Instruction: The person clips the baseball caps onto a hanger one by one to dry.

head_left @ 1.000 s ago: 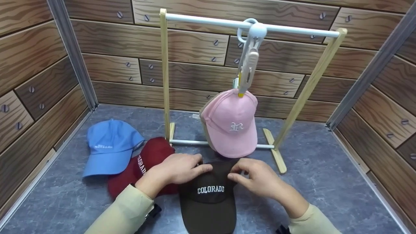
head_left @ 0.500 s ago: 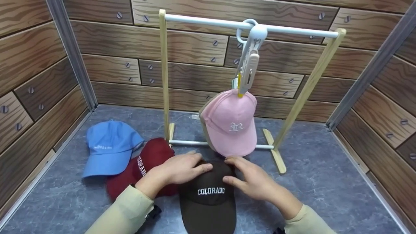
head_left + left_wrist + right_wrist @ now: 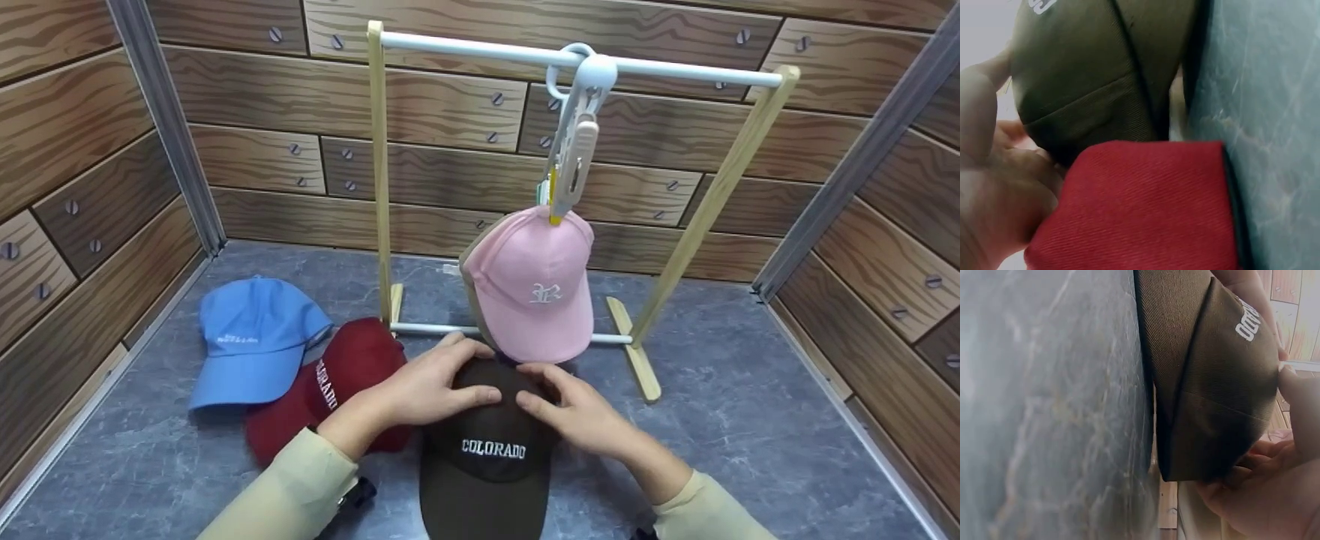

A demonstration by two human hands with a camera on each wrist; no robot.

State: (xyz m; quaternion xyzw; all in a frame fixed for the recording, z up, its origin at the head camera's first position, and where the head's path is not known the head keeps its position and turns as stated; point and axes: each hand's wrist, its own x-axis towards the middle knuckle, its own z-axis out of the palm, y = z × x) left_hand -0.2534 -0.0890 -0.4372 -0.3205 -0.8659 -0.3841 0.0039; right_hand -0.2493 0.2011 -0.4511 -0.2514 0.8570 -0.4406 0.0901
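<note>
A dark brown baseball cap (image 3: 491, 427) lettered COLORADO lies on the grey tabletop, its brim toward me. From the left, my left hand (image 3: 435, 382) holds its crown, thumb on top and fingers round the back. My right hand (image 3: 581, 412) grips the other side, thumb on the crown; in the right wrist view its fingers (image 3: 1252, 467) curl behind the cap's back edge. The far fingertips are hidden in the head view. Beside my left forearm lies a dark red baseball cap (image 3: 360, 360), partly covered by that arm; its cloth fills the lower left wrist view.
A blue baseball cap (image 3: 255, 337) lies at the left, touching the red one. Behind my hands stands a rack with a white top bar (image 3: 480, 51) and wooden posts. From its bar a clip hanger (image 3: 576, 150) holds a pink cap (image 3: 540, 289), with a beige one behind.
My left hand has shifted forward and right over the crown, its fingers reaching farther round the back. The right thumb has moved onto the crown. The brown cap has slid slightly right.
</note>
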